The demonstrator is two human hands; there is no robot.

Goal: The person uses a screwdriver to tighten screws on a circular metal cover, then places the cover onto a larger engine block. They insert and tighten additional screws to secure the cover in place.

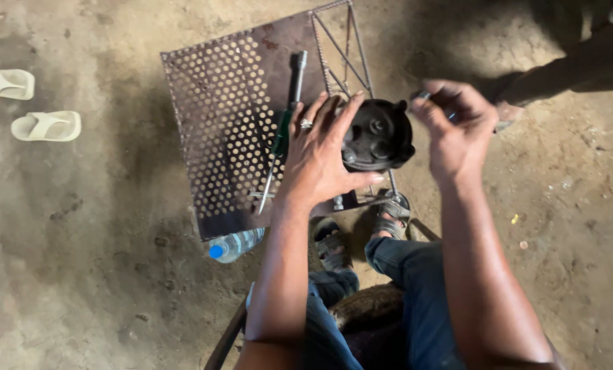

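A black round metal part (380,134) with several bosses on its face sits at the right edge of a rusty perforated metal stand (217,116). My left hand (323,154), a ring on one finger, is spread against the part's left side and holds it. Just right of the part, my right hand (455,123) is raised with its fingers curled around a small metal piece (423,95) that is mostly hidden. A green-handled screwdriver (276,147) and a grey socket wrench (297,75) lie on the stand left of my left hand.
A plastic water bottle (234,244) with a blue cap lies on the dirt floor below the stand. Two pale sandals (27,104) lie at far left. My sandalled feet (358,233) and jeans are under the stand. A dark object (567,68) crosses the upper right.
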